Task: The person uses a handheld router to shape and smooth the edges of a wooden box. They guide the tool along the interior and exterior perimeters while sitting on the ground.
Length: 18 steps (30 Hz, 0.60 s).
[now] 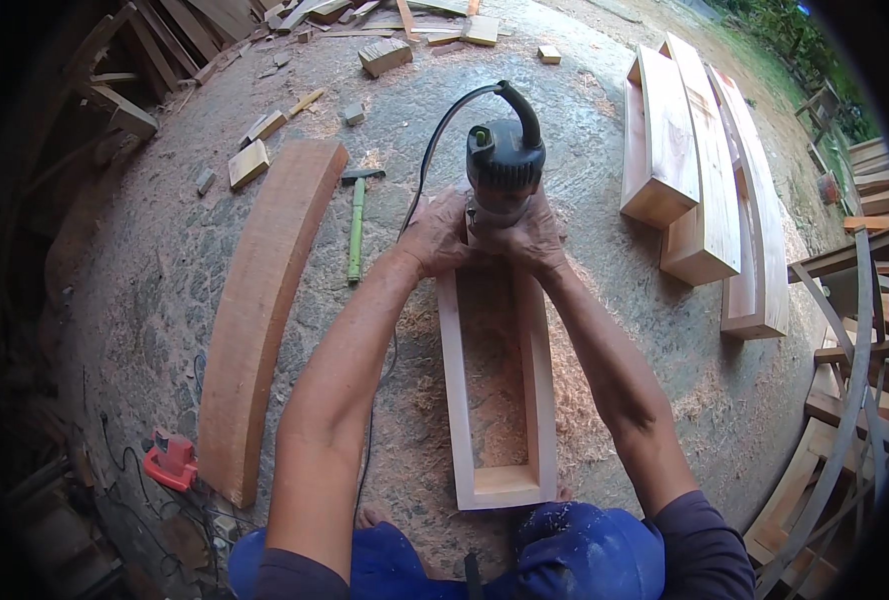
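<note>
My left hand (438, 235) and my right hand (535, 238) are wrapped low around a black handheld router (506, 165), which stands upright with its cord rising from the top. Beneath it lies a long, narrow wooden box frame (459, 410), open in the middle, its near end close to my knees. The router sits toward the frame's far end. My hands and the tool hide its base and bit, and much of that end of the frame.
A thick plank (270, 310) lies left, beside a green-handled hammer (357, 225). A red power tool (172, 460) rests at lower left. Several box frames (700, 170) stand at far right. Wood offcuts (385, 57) and shavings litter the rough floor; the black cord (427, 160) runs past my left arm.
</note>
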Each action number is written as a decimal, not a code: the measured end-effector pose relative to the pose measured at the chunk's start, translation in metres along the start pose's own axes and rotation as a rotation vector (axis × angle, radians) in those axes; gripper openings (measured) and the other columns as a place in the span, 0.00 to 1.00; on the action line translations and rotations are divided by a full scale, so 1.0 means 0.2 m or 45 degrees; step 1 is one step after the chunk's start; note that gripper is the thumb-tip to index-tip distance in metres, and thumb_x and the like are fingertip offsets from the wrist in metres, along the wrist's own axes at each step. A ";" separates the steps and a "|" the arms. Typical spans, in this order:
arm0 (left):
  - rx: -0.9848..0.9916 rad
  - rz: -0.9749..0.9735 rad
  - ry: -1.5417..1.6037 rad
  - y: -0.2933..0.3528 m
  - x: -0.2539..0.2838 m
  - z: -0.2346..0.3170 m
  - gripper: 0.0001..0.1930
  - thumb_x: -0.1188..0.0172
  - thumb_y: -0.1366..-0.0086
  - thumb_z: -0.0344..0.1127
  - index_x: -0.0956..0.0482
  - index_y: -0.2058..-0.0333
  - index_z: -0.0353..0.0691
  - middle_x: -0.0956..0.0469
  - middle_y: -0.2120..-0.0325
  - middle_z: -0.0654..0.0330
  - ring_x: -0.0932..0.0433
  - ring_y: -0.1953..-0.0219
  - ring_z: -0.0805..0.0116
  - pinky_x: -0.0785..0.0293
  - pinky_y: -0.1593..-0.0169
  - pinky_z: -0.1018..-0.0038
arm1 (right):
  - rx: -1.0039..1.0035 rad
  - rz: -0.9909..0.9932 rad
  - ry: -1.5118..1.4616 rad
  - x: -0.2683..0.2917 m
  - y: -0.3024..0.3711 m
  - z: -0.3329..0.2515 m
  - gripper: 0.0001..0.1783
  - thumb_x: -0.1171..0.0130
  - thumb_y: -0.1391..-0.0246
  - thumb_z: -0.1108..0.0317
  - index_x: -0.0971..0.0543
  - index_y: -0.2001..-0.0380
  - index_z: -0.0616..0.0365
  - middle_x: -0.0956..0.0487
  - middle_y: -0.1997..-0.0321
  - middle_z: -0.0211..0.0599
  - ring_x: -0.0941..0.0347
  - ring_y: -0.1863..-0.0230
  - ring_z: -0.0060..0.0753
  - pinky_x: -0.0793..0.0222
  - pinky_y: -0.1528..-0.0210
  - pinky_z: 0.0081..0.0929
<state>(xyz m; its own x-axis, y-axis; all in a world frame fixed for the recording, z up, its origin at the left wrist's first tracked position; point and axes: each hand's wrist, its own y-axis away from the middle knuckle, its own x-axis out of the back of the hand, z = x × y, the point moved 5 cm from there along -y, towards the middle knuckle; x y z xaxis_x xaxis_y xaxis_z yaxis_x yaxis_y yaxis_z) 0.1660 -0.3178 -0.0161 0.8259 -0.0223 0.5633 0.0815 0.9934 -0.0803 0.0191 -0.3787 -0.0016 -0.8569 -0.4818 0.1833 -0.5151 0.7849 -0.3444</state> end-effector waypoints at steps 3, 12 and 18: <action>0.088 -0.047 -0.016 -0.04 -0.04 -0.07 0.41 0.21 0.44 0.30 0.33 0.34 0.43 0.21 0.42 0.57 0.20 0.44 0.68 0.21 0.42 0.67 | 0.020 -0.006 -0.120 0.01 0.00 0.00 0.48 0.20 0.58 0.62 0.38 0.37 0.56 0.21 0.45 0.39 0.21 0.45 0.34 0.25 0.41 0.36; 0.177 -0.170 -0.327 -0.10 -0.03 0.20 0.39 0.35 0.35 0.51 0.39 0.31 0.45 0.20 0.41 0.59 0.27 0.35 0.57 0.57 0.26 0.42 | -0.100 -0.043 -0.037 0.14 -0.06 0.16 0.54 0.19 0.58 0.62 0.41 0.32 0.55 0.21 0.42 0.39 0.21 0.42 0.33 0.25 0.39 0.35; 0.203 -0.226 -0.560 -0.14 -0.02 0.05 0.38 0.39 0.34 0.54 0.39 0.30 0.48 0.24 0.37 0.58 0.29 0.33 0.58 0.61 0.25 0.44 | -0.020 -0.076 -0.068 0.10 -0.10 0.14 0.53 0.20 0.56 0.64 0.42 0.31 0.53 0.20 0.42 0.38 0.20 0.43 0.34 0.24 0.40 0.35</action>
<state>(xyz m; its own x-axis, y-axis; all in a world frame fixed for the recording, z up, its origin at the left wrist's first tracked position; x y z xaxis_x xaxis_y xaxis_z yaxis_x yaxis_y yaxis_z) 0.1545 -0.3441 -0.0083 0.4910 -0.1776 0.8529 0.0850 0.9841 0.1560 0.0123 -0.4146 -0.0166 -0.8226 -0.5475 0.1537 -0.5657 0.7602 -0.3196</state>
